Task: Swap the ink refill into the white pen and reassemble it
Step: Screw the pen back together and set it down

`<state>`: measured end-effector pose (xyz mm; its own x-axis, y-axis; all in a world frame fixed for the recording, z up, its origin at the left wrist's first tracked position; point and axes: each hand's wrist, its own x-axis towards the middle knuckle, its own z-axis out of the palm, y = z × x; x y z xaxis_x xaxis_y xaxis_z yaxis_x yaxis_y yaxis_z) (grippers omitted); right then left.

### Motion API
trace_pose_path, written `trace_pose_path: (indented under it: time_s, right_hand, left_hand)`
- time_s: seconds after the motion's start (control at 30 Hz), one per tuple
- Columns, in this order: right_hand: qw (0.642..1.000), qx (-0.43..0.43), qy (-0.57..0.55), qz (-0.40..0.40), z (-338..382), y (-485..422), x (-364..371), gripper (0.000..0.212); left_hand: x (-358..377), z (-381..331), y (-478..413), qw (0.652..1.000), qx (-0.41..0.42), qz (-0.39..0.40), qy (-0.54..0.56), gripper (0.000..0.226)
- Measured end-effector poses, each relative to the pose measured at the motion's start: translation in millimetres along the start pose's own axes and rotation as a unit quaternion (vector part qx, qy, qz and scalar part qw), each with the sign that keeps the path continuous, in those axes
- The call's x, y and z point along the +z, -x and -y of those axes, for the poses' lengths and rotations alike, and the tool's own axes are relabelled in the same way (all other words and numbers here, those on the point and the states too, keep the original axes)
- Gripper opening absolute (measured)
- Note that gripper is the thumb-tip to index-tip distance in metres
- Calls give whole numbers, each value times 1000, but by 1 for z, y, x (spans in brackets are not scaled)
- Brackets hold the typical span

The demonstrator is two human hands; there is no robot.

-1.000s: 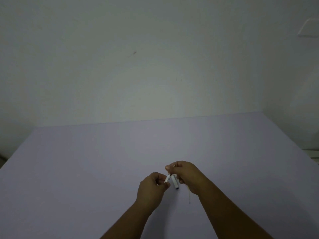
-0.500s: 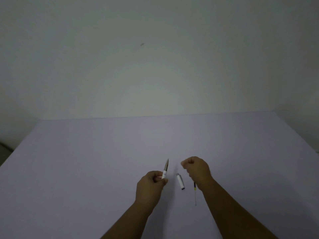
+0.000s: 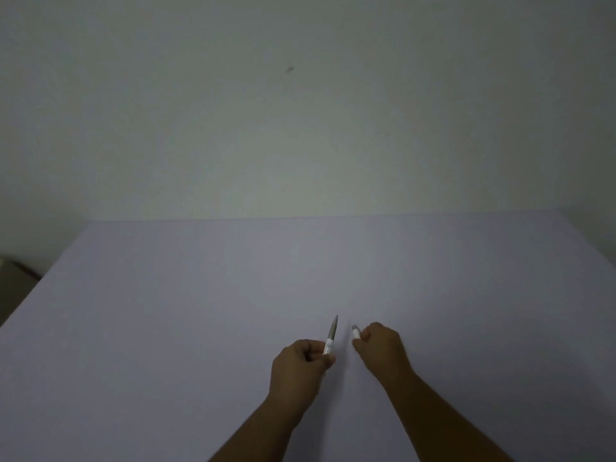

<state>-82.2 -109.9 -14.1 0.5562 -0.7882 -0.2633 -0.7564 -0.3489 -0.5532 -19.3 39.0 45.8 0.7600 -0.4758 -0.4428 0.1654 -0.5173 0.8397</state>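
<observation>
My left hand (image 3: pixel 301 365) grips the front half of the white pen (image 3: pixel 330 335); its grey pointed tip sticks up and away from me. My right hand (image 3: pixel 383 348) is closed over the other white pen piece (image 3: pixel 356 332), whose grey end pokes out past my fingers, low over the table. The thin refill that lay near my right wrist is hidden under the hand or arm. The two pen pieces are a short gap apart, not touching.
A pale lilac table (image 3: pixel 200 295) fills the lower view and ends at a plain white wall (image 3: pixel 300 111). A dark gap with a box-like edge (image 3: pixel 13 271) shows past the table's left edge.
My right hand has moved left onto the white pen piece that lay on the table and closed on it. The refill beside my wrist is no longer visible. My left hand holds steady.
</observation>
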Motion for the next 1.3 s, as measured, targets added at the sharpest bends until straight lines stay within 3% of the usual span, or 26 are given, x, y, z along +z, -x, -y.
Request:
trace_pose_path:
  time_s: [0.07, 0.13, 0.17, 0.23, 0.43, 0.67, 0.97, 1.3]
  right_hand:
    - [981, 36, -189, 1, 11, 0, -12, 24]
    - [915, 75, -396, 24, 23, -1, -23, 15]
    - [881, 82, -465, 36, 29, -1, -29, 13]
    - [851, 82, -516, 53, 37, -1, -38, 7]
    - [850, 78, -515, 84, 38, 5, -51, 7]
    - [839, 72, -535, 65, 30, 10, -58, 7]
    - [876, 23, -468, 113, 22, 24, -53, 9]
    - [883, 23, -442, 158, 16, 25, -48, 12]
  left_hand:
    - [1, 0, 1, 1000, 3, 3, -8, 12]
    - [4, -1, 3, 1000, 8, 9, -16, 10]
    - [5, -2, 4, 1000, 10, 11, -17, 9]
    - [7, -4, 6, 1000, 10, 15, -13, 11]
    - [13, -8, 10, 999, 17, 25, -16, 9]
    - [20, -8, 15, 999, 19, 27, -15, 13]
    - [24, -13, 13, 999, 26, 22, -8, 12]
    - [23, -9, 9, 999, 17, 40, 1, 6]
